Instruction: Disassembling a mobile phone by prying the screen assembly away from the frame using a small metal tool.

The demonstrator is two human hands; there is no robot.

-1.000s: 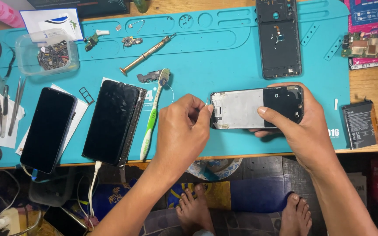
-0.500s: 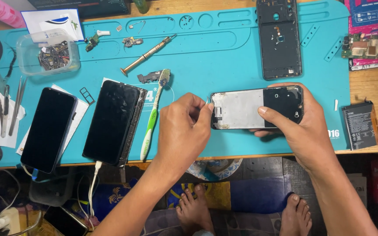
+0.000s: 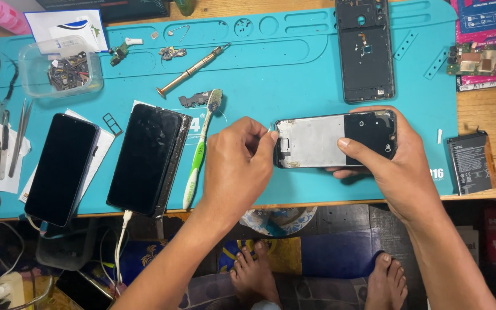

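My right hand (image 3: 394, 166) grips an opened phone frame (image 3: 328, 139) by its right end and holds it flat just above the teal work mat (image 3: 294, 69). The frame shows a silver metal plate on the left and a black part on the right. My left hand (image 3: 237, 166) is at the frame's left end, thumb and forefinger pinched on a tiny pale piece (image 3: 271, 128) close to the frame's top left corner. What the piece is cannot be made out.
A green toothbrush (image 3: 201, 150), two black phones (image 3: 147, 159) (image 3: 61, 167), a brass screwdriver (image 3: 192, 71), a black back cover (image 3: 365, 49), a battery (image 3: 471, 163), tweezers (image 3: 18, 138) and a plastic box of small parts (image 3: 64, 68) lie around. Bare feet show under the table edge.
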